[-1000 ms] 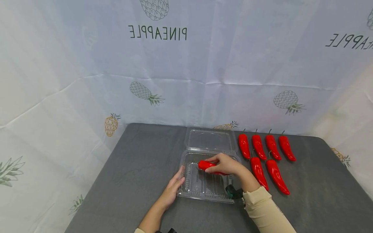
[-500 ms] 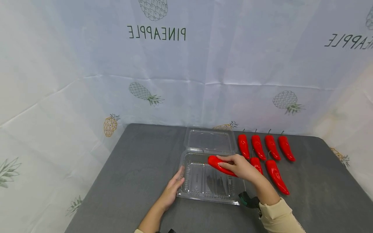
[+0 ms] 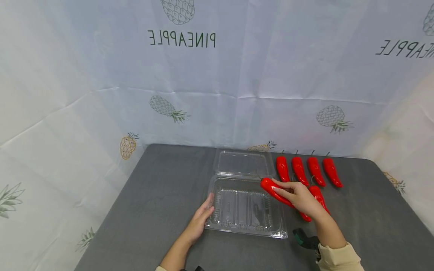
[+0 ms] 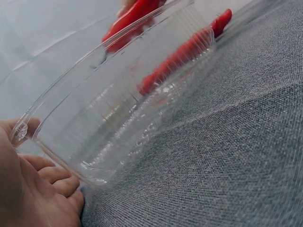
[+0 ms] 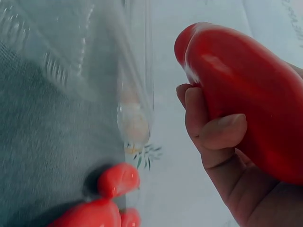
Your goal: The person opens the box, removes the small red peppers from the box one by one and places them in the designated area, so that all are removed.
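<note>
A clear plastic container (image 3: 242, 209) stands on the grey table with its hinged lid (image 3: 245, 162) folded back behind it. My left hand (image 3: 198, 222) holds the container's left edge, the rim running between thumb and fingers in the left wrist view. Above the container's right edge, my right hand (image 3: 300, 195) grips a red chili pepper (image 3: 272, 188), stem end pointing to the upper left. Thumb and fingers wrap its side in the right wrist view, where the pepper (image 5: 246, 90) fills much of the picture. No pepper lies inside the container.
Several red peppers lie right of the container: a back row, including one at its right end (image 3: 332, 172), and a front row with a pepper (image 3: 318, 195) partly behind my right hand. A white pineapple-print cloth (image 3: 237, 124) hangs behind the table.
My right hand has lifted the pepper out of the container and carried it right, to above the container's right edge. My left hand has stayed in place.
</note>
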`<action>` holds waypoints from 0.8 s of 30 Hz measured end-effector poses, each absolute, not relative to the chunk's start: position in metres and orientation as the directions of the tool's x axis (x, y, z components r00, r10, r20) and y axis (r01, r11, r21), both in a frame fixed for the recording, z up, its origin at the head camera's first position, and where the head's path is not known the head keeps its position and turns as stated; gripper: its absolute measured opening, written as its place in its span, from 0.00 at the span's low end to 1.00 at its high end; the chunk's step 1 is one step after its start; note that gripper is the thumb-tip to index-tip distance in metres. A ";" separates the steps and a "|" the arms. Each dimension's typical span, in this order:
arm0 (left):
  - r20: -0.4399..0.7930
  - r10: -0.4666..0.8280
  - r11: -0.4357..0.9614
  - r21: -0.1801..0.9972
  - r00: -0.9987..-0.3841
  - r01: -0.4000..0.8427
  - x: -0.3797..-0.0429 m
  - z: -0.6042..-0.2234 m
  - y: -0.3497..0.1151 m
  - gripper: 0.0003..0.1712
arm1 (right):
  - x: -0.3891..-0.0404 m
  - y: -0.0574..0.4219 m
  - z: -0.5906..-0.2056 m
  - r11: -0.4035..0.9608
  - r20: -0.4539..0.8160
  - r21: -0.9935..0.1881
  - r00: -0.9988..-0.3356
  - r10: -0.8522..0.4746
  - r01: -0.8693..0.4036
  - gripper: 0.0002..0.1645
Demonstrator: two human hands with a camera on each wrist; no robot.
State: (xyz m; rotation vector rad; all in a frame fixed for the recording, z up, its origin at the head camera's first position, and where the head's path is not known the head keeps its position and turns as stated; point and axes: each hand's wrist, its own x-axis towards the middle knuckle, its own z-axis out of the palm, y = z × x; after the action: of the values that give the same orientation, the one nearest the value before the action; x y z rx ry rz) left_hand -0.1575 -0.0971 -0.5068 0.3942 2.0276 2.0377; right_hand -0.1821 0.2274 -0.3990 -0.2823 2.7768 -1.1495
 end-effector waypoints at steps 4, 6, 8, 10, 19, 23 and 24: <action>0.024 0.357 -0.011 1.000 -0.934 0.022 -0.157 -0.506 -0.097 0.36 | -0.178 0.236 -0.400 0.695 -0.033 -0.712 -0.984 -0.174 -0.099 0.31; 0.025 0.360 -0.013 1.000 -0.933 0.022 -0.157 -0.506 -0.097 0.36 | -0.176 0.240 -0.401 0.698 -0.040 -0.712 -0.987 -0.153 -0.079 0.32; 0.026 0.363 -0.015 1.000 -0.931 0.022 -0.157 -0.506 -0.097 0.36 | -0.174 0.243 -0.401 0.700 -0.058 -0.712 -0.990 -0.125 -0.047 0.33; 0.025 0.363 -0.014 1.000 -0.932 0.022 -0.158 -0.505 -0.097 0.36 | -0.171 0.246 -0.401 0.691 -0.066 -0.722 -0.992 -0.111 -0.029 0.34; 0.032 0.354 -0.003 0.999 -0.935 0.033 -0.158 -0.505 -0.096 0.35 | -0.166 0.260 -0.404 0.684 -0.017 -0.729 -0.999 -0.047 -0.020 0.31; 0.025 0.355 0.013 0.999 -0.935 0.032 -0.158 -0.507 -0.097 0.35 | -0.162 0.266 -0.407 0.677 -0.009 -0.736 -1.000 -0.024 -0.009 0.31; 0.022 0.356 0.017 0.999 -0.934 0.030 -0.158 -0.507 -0.097 0.35 | -0.161 0.267 -0.407 0.674 -0.013 -0.738 -1.000 -0.017 -0.002 0.32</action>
State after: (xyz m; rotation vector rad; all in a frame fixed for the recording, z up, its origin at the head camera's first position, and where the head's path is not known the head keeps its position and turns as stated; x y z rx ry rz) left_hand -0.1579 -0.0969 -0.5072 0.4017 2.0571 2.0104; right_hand -0.1613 0.2673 -0.4071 -0.0163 2.8573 -1.2599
